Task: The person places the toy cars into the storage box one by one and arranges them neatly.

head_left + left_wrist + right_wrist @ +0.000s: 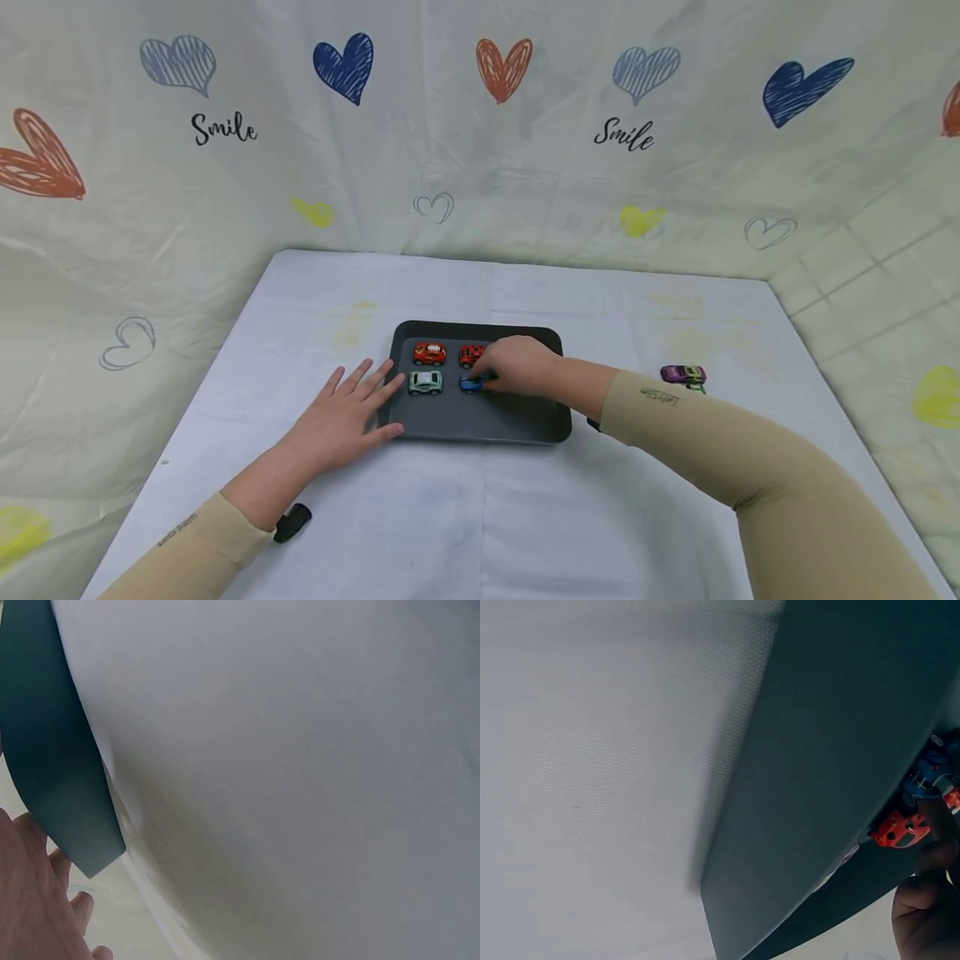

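A dark grey tray (pixel 480 425) lies on the table, with toy cars in its left half. My right hand (pixel 521 365) reaches over it and pinches a blue toy car (pixel 471 384) at the tray floor; the right wrist view shows this blue car (pixel 928 774) at the fingertips. Just behind it is a red toy car (pixel 470 355), partly covered by the hand. Further left sit another red toy car (pixel 430 353) and a pale green toy car (pixel 425 382). With fingers spread, my left hand (pixel 337 425) touches the tray's left edge.
Beyond my right forearm, a purple and yellow toy car (pixel 683 373) lies on the white-covered table (pixel 420 517). A green toy car (pixel 697 387) beside it is mostly hidden by the sleeve. Cloth printed with hearts (pixel 343 67) hangs behind the table.
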### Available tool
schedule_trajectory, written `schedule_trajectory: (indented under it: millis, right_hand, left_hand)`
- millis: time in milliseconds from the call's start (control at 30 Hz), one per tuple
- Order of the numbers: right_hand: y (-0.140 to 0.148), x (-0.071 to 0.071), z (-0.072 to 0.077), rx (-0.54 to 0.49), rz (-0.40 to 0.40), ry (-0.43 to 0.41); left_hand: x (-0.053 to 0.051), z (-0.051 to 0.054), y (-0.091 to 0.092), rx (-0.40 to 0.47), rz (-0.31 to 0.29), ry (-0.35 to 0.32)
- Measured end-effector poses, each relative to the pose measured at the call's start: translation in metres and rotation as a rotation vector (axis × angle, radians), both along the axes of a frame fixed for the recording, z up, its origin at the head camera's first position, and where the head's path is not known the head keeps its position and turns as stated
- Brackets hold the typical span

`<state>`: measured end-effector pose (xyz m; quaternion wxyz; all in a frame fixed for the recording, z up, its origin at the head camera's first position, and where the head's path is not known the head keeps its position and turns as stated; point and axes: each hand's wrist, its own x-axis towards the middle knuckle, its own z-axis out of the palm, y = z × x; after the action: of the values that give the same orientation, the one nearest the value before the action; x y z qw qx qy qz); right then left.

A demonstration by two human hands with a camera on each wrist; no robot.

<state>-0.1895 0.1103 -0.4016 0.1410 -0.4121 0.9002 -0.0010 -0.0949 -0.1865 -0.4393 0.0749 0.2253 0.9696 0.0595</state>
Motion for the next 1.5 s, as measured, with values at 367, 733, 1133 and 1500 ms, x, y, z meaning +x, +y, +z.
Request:
schedule_trajectory:
  millis: [367, 733, 1133, 1500]
  right_hand:
    - [0.0, 0.001, 0.005, 0.005, -0.024, 0.0]
    - [0.007, -0.001, 0.02, -0.052, -0.072, -0.004]
    - [0.041, 0.002, 0.028, -0.18, -0.144, -0.01]
    - [0.099, 0.014, 0.028, -0.233, -0.297, -0.036]
  left_hand:
    - [0.0, 0.0, 0.002, 0.002, -0.002, 0.002]
    - [0.001, -0.001, 0.003, -0.002, -0.007, 0.016]
    - [0.0, -0.001, 0.001, -0.002, -0.005, 0.005]
    - [0.001, -0.001, 0.0, -0.011, -0.002, 0.003]
